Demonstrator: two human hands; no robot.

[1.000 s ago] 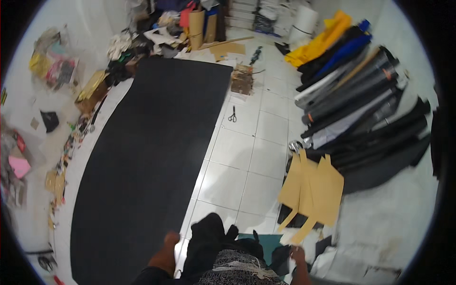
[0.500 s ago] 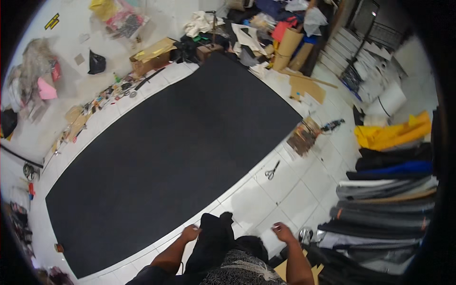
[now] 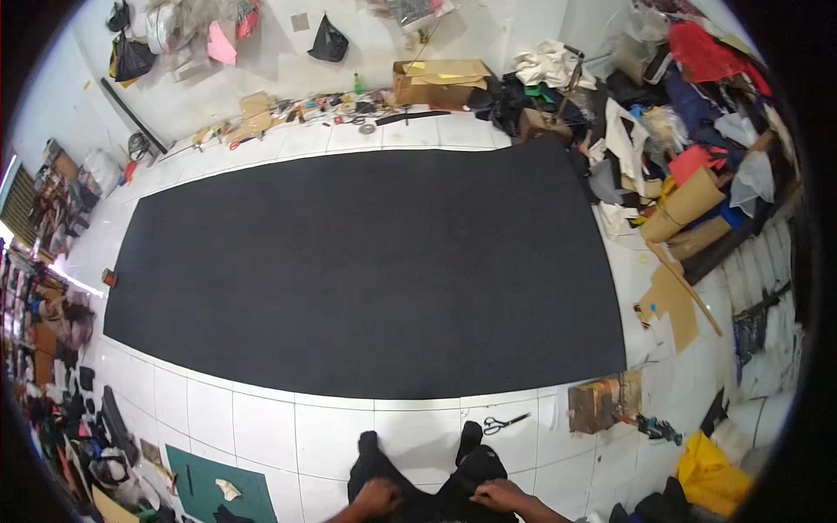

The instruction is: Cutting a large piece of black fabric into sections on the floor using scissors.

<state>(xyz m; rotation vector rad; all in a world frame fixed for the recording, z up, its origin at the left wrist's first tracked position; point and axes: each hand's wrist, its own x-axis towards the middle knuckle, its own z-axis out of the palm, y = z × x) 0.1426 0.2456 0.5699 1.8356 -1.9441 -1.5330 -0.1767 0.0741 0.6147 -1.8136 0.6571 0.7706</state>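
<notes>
A large dark sheet of cloth [image 3: 375,270] lies spread flat on the tiled floor, beyond my feet. My left hand [image 3: 379,497] is closed against the left thigh of my black trousers [image 3: 418,501]. Over the right thigh is my right hand [image 3: 497,495], its fingers curled together. I cannot make out whether either hand grips anything. Black-handled scissors [image 3: 506,424] lie on the tiles by my right foot, just short of the cloth's near edge.
A brown block [image 3: 593,405] rests at the cloth's near right corner, a smaller one [image 3: 109,277] at its left edge. A green mat [image 3: 218,484] lies at lower left. Scraps and rolled brown paper [image 3: 684,205] crowd the far right. Small tools [image 3: 340,109] line the wall.
My view has swung left, so the cloth now lies straight across ahead. My hands have come closer together and now rest by my thighs.
</notes>
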